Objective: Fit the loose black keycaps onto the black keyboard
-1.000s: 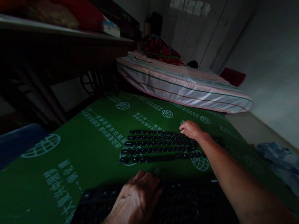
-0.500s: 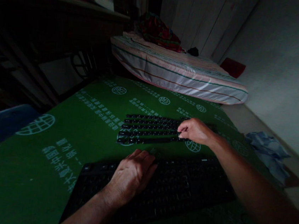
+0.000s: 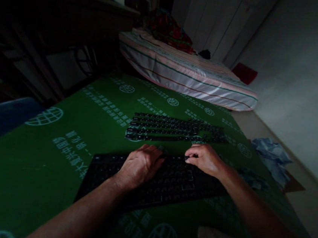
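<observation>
A long black plastic keyboard lies on the green, pale-printed desk, before rows of small black keycaps. The left hand rests bent over it; the right hand's fingers pinch at its far edge, contents of both unclear.

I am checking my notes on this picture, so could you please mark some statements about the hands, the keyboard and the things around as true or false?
1. The left hand rests on the keyboard. True.
2. Loose keys lie in rows on the green surface. True.
3. The keyboard lies beyond these loose keys. False: the loose keys lie beyond the keyboard.
4. The right hand is at the keyboard's far edge. True.
5. The bed cover is plain black. False: it is light, with stripes.
</observation>
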